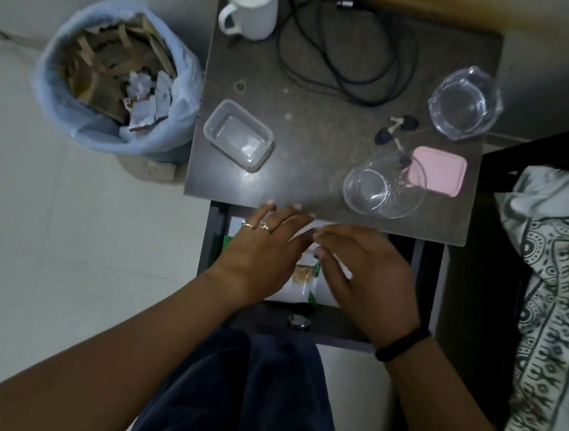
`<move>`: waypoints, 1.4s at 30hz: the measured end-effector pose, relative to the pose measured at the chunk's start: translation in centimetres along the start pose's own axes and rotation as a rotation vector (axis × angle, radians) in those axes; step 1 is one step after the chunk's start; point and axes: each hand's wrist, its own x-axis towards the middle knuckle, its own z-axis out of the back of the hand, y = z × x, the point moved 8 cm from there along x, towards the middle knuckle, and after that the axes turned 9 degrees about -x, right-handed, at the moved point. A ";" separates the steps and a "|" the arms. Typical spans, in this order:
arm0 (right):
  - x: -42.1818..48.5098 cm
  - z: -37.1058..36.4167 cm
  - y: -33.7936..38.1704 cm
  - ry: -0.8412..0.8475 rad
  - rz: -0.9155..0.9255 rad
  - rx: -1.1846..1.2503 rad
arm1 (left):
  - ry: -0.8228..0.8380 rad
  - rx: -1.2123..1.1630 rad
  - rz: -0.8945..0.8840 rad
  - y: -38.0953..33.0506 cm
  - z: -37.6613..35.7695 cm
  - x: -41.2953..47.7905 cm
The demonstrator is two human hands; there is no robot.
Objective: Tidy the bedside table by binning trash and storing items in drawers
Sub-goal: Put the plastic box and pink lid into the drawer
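The dark bedside table (318, 129) has its top drawer (334, 333) pulled out toward me. Both hands lie flat over a white and green packet (301, 278) inside the drawer. My left hand (262, 254), with rings, covers the packet's left side, fingers spread and reaching under the tabletop edge. My right hand (367, 277), with a black wristband, covers its right side. Neither hand visibly grips anything. On the tabletop stand a clear rectangular box (238, 135), a clear glass jar (382, 186), a pink lid (438, 172), a clear round bowl (465, 104), small earbuds (397, 132), a black cable (345, 55) and a white mug (250, 6).
A bin lined with a pale blue bag (116, 80), full of cardboard and crumpled paper, stands on the floor left of the table. A bed with patterned fabric (557, 308) lies at the right. My dark-trousered knee (243, 394) is below the drawer front.
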 end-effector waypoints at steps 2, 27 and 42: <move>2.0 3.7 -1.1 -0.088 0.000 -0.032 | 0.011 0.009 0.035 -0.2 1.3 2.5; 10.1 -2.8 -9.8 0.178 -0.421 0.471 | -0.109 -0.210 0.405 6.8 7.6 11.7; 8.4 -7.1 -12.2 0.482 -0.168 -0.371 | -0.043 -0.041 0.615 7.9 3.2 1.7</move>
